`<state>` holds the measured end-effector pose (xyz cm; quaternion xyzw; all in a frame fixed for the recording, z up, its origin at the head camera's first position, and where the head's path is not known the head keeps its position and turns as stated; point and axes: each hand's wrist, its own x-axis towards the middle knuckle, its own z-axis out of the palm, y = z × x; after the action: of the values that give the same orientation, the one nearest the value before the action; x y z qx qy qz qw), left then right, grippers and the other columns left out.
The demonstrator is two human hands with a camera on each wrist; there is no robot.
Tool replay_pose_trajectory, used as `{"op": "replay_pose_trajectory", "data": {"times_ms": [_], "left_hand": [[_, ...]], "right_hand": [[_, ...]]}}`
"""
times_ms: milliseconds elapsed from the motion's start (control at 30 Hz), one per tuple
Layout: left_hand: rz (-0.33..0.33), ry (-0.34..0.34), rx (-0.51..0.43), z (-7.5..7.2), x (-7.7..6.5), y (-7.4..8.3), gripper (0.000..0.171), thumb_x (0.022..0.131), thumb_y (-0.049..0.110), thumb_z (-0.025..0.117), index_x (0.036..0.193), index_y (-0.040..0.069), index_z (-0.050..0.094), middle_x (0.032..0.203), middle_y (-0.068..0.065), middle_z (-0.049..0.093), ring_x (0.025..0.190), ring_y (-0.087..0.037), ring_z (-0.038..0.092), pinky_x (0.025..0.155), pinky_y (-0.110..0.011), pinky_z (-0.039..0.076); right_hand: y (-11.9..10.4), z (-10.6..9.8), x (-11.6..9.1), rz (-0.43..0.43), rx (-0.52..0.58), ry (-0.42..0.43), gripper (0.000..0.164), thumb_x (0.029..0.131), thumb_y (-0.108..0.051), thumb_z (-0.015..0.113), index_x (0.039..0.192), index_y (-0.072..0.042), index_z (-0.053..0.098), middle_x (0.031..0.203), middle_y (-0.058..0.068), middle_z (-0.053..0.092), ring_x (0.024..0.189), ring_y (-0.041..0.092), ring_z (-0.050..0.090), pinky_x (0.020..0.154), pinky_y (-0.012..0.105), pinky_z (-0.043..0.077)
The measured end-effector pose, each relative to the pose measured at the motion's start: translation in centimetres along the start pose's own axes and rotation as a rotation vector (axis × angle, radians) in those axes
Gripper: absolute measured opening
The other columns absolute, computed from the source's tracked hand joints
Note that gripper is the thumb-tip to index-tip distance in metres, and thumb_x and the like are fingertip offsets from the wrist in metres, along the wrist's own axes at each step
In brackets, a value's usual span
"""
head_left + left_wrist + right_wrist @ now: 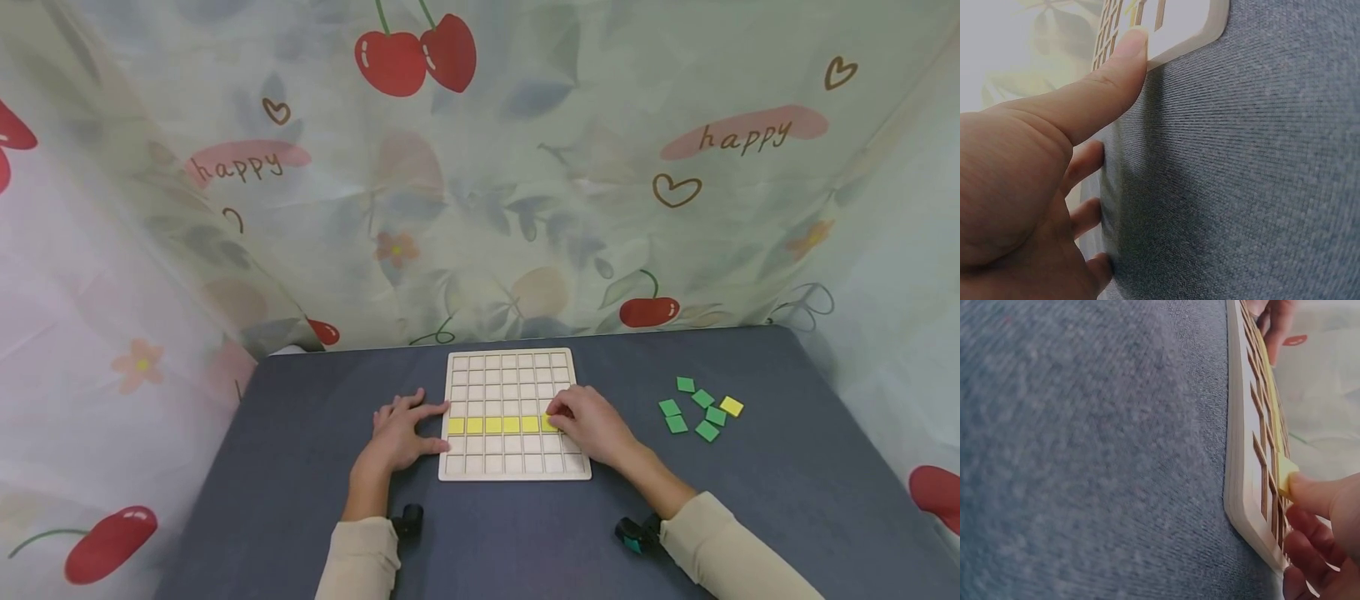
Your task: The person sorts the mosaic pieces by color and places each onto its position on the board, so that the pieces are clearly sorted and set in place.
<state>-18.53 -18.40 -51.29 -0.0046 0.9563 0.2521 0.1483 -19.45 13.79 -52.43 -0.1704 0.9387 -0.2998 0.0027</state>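
Tiles [702, 398], mostly grn, lie R of board [513, 477]; R hand [596, 427] pinches yel tile [1285, 472], L hand [400, 437] spread.

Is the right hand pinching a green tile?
No, the right hand pinches a yellow tile at the board.

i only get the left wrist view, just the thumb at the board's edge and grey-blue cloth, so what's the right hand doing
Observer: The right hand is pinching a yellow tile at the board.
Operator: ok and any loose tiles lying off the board
Observer: Yes, to the right of the board lies a scatter of green tiles with one loose yellow tile.
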Motion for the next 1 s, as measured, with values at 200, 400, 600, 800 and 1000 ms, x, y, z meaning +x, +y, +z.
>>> {"op": "replay_pose_trajectory", "data": {"times_ms": [200,400,600,800,1000], "left_hand": [[0.014,-0.001,-0.004,0.0,0.0,-0.2,0.073,0.08,0.04,0.085,0.147,0.035,0.056,0.17,-0.008,0.027,0.158,-0.047,0.012,0.126,-0.069,0.004],[0.02,0.0,-0.003,0.0,0.1,-0.3,0.073,0.08,0.041,0.085,0.146,0.035,0.056,0.17,-0.008,0.027,0.158,-0.046,0.012,0.126,-0.068,0.004],[0.022,-0.004,-0.001,0.0,0.1,-0.2,0.073,0.08,0.041,0.085,0.146,0.035,0.056,0.17,-0.009,0.027,0.158,-0.047,0.012,0.125,-0.069,0.004],[0.013,-0.001,0.001,0.2,0.2,-0.3,0.073,0.08,0.041,0.085,0.146,0.036,0.056,0.17,-0.008,0.027,0.158,-0.047,0.012,0.126,-0.069,0.004],[-0.001,0.0,-0.002,0.3,0.2,-0.3,0.073,0.08,0.041,0.085,0.146,0.037,0.056,0.17,-0.007,0.027,0.158,-0.046,0.012,0.126,-0.068,0.003]], "right_hand": [[0.0,0.4,0.1,-0.059,-0.124,0.042,0.008,0.09,-0.019,0.079,0.085,-0.02,0.073,0.084,-0.005,0.061,0.081,0.012,0.048,0.075,0.032,0.045],[-0.3,0.4,-0.1,-0.109,-0.164,0.074,0.008,0.088,-0.019,0.081,0.086,-0.019,0.074,0.084,-0.005,0.06,0.081,0.013,0.049,0.076,0.034,0.045],[-0.3,0.2,-0.7,-0.115,-0.25,0.122,0.015,0.091,-0.028,0.078,0.101,-0.018,0.074,0.1,0.002,0.062,0.094,0.022,0.054,0.083,0.042,0.048],[0.0,-0.1,-0.9,-0.099,-0.333,0.143,0.039,0.093,-0.039,0.075,0.125,-0.018,0.067,0.132,0.013,0.058,0.119,0.034,0.053,0.094,0.051,0.049],[0.5,-0.5,-1.1,-0.089,-0.342,0.155,0.051,0.092,-0.044,0.074,0.134,-0.016,0.064,0.149,0.019,0.049,0.137,0.041,0.045,0.104,0.06,0.046]]}}
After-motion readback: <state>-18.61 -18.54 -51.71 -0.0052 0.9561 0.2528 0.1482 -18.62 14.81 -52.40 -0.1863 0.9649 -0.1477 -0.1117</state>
